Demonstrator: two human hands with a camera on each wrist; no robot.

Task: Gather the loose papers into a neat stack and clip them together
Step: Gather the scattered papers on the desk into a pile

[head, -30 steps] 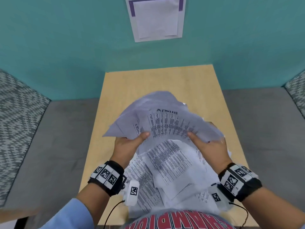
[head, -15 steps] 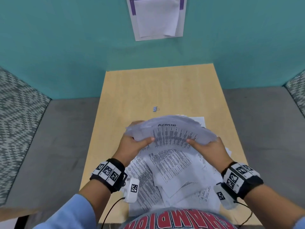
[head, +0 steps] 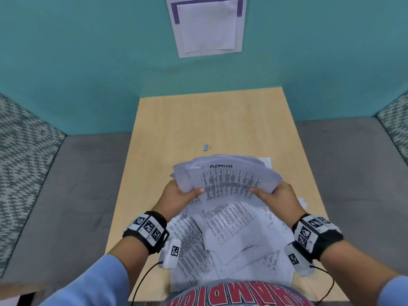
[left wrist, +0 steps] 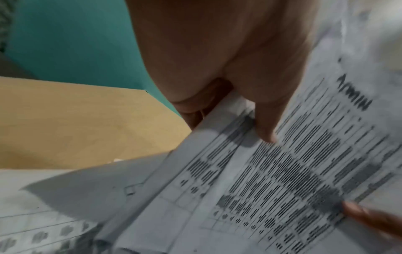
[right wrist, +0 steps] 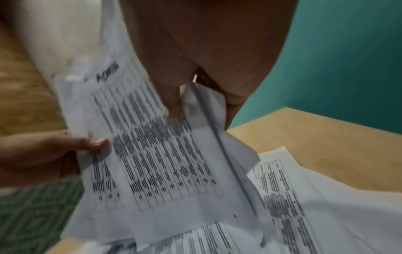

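Note:
Both hands hold a bundle of printed sheets (head: 227, 177) above the wooden table (head: 209, 120). My left hand (head: 178, 195) grips its left edge, thumb on top, fingers hidden beneath. My right hand (head: 276, 195) grips the right edge the same way. The top sheet (left wrist: 304, 163) carries a handwritten heading and columns of print; it also fills the right wrist view (right wrist: 156, 154). More loose papers (head: 231, 239) lie scattered on the table under the bundle, toward my body. A small binder clip (head: 206, 147) lies on the table just beyond the bundle.
The table stands against a teal wall (head: 88, 62) with a taped paper sheet (head: 207, 25) on it. Grey upholstered seats (head: 66, 195) flank the table on both sides. The far half of the tabletop carries only the clip.
The bundle has come down and been pressed together between my hands, uncovering the binder clip beyond it. In the last half second it shifted only slightly.

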